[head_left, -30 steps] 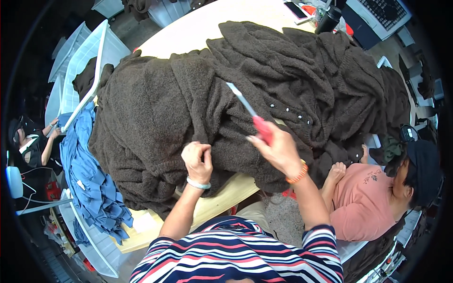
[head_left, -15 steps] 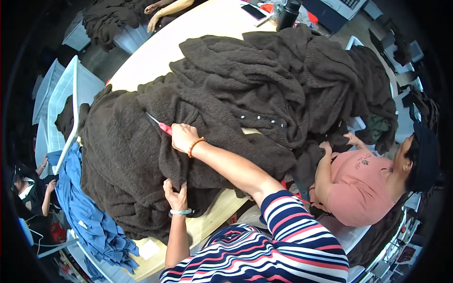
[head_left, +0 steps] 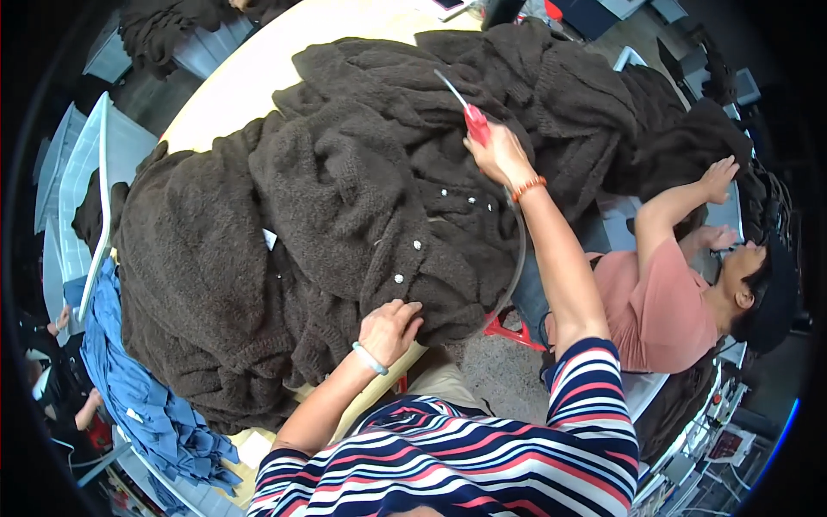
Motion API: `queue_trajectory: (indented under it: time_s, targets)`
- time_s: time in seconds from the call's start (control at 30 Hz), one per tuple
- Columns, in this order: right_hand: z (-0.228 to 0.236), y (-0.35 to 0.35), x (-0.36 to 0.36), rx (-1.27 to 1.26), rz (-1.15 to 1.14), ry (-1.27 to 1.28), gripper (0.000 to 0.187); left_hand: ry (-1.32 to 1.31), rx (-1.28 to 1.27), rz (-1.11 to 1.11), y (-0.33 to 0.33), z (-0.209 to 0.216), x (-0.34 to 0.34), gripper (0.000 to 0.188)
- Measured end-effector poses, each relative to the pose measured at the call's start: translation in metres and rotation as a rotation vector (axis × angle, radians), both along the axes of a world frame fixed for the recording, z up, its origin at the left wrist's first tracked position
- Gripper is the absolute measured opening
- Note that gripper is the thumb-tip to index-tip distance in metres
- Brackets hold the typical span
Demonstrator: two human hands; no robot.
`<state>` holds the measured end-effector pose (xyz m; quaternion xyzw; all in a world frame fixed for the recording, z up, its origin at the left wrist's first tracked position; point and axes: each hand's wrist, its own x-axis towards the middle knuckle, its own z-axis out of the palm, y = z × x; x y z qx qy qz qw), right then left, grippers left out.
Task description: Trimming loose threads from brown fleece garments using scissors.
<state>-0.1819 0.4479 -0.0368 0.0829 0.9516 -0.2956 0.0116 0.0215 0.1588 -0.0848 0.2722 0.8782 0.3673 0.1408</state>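
Note:
Dark brown fleecy garments [head_left: 198, 224] lie heaped across the pale table. My left hand [head_left: 389, 332] is at the near edge of one garment, its fingers bent and closed on the fabric. Shiny white buttons [head_left: 417, 246] run up the garment above that hand. Farther right, my right hand [head_left: 501, 155] is closed around red-handled scissors [head_left: 476, 125], held over the heap. Their thin silver blades point up and left, away from me. A small white label [head_left: 270, 239] shows on the cloth left of the middle.
A pale table [head_left: 258, 65] curves behind the heap. Blue garments [head_left: 146, 370] hang at the left, beside a white plastic bin [head_left: 105, 172]. At the right sits a co-worker in a pink shirt [head_left: 637, 310], arm raised near more brown cloth. A red stool [head_left: 517, 332] stands below.
My right hand has swung right and away with the scissors. My left hand has moved right along the near edge. A garment's buttoned front and a label have come into sight. The co-worker's arm has risen.

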Motion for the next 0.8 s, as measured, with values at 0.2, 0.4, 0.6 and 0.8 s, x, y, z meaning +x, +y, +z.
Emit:
queue_trajectory:
  time_s: [0.2, 0.4, 0.6, 0.8]
  targets:
    - [0.018, 0.005, 0.133, 0.009, 0.136, -0.012, 0.033, 0.452, 0.131, 0.056, 0.022, 0.015, -0.069, 0.047]
    - [0.037, -0.047, 0.237, 0.121, 0.262, -0.374, 0.034, 0.356, -0.144, -0.020, 0.022, -0.085, -0.097, 0.045]
    - [0.038, -0.062, 0.251, 0.114, 0.394, -0.477, 0.032, 0.304, -0.247, -0.085, 0.021, -0.079, -0.092, 0.050]
    - [0.034, -0.058, 0.248, 0.191, 0.266, -0.459, 0.032, 0.323, -0.333, -0.161, -0.001, -0.082, -0.038, 0.064]
